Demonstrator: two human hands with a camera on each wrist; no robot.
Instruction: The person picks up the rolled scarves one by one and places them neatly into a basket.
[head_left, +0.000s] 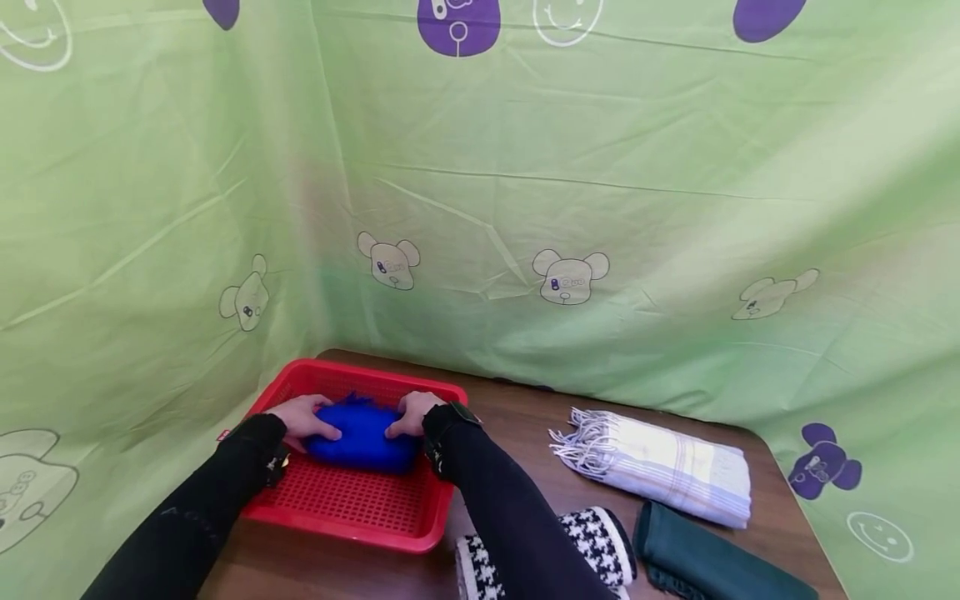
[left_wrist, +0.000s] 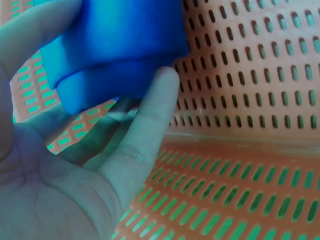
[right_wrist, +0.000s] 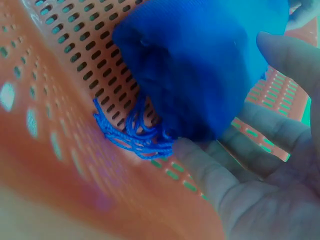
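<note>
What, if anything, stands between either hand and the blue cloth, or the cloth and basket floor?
Nothing visible but the fingers: left hand and right hand grip the blue cloth inside the red basket, possibly partly from beneath. No other item shows there.

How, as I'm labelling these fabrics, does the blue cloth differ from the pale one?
The blue cloth is plain; the pale cloth has stripes. The blue cloth is in the red basket, held by the left hand and right hand; the pale cloth lies on the table, untouched. Both are folded and fringed.
</note>
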